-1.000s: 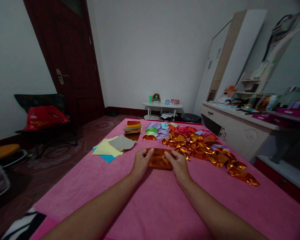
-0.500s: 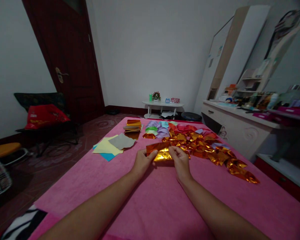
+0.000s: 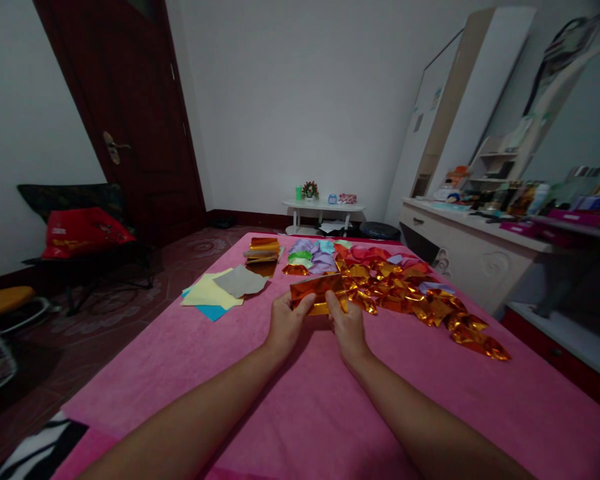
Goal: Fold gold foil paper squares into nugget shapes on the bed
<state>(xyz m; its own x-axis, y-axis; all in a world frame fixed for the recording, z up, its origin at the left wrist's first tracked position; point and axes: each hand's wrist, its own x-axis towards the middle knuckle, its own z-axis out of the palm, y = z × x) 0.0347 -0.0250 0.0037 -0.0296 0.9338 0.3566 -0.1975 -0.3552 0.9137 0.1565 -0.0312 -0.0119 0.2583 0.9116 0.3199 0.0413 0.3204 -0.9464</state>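
A shiny gold-orange foil sheet, folded along its lower edge, is held just above the pink cloth. My left hand pinches its left end, thumb on top. My right hand grips the right end with the thumb pressed on the lower fold; the fingers behind are hidden. Right behind the hands spreads a heap of folded gold foil pieces. Folded purple, green and red paper pieces lie farther back. To the left rests a stack of gold foil sheets.
Loose yellow paper, grey paper and blue paper lie left on the pink cloth. A white dressing table with bottles stands right. A red bag sits on a chair at left.
My right hand has moved left, closer to my left hand. The foil's bright lower fold looks narrower and more of its darker face shows. The view has shifted slightly.
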